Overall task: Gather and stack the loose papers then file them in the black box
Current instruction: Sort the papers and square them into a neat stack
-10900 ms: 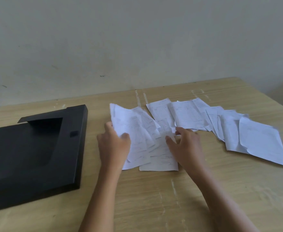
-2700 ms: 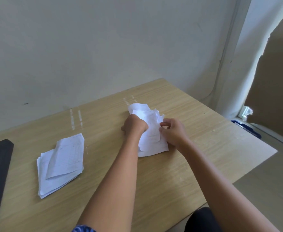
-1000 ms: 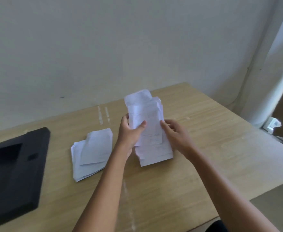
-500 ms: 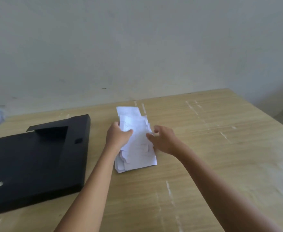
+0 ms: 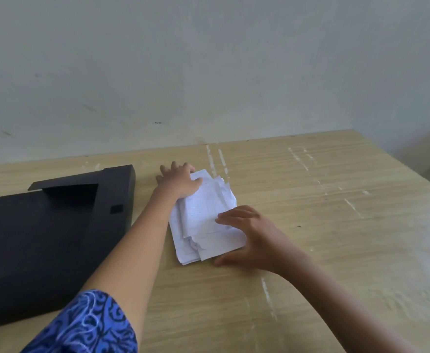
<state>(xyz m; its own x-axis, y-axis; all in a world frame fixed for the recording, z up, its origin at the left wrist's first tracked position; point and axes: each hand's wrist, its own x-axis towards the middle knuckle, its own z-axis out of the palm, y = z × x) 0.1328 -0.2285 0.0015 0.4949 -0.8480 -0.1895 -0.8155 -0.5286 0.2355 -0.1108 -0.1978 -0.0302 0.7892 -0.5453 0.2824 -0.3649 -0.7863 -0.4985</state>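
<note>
The fingers (image 5: pixel 230 217) of the right hand (image 5: pixel 253 234) are spread wide and laid flat on the right side of the stack of papers (image 5: pixel 205 217), with the thumb stretched along the table beside the stack's near right corner; nothing is gripped. The left hand (image 5: pixel 179 183) is set over the far left corner of the stack, its thumb lying on the top sheet and its fingers curled loosely down past the far edge; whether any sheet is pinched there cannot be told. Half a second earlier the papers were held between both hands, the left thumb hooked over the left edge and the right hand closed at the right edge; now the stack lies flat on the wooden table (image 5: pixel 323 225) and is pressed from above. One second ago two separate piles were seen, one held raised and one lying to its left; now a single uneven pile is seen, with sheet corners sticking out at the near and far ends. The black box (image 5: pixel 56 238) lies open on the table to the left of the stack, apart from it, with the left forearm crossing in front of its right edge. A blue patterned sleeve (image 5: pixel 89 327) is seen at the lower left, which was out of view half a second earlier.
</note>
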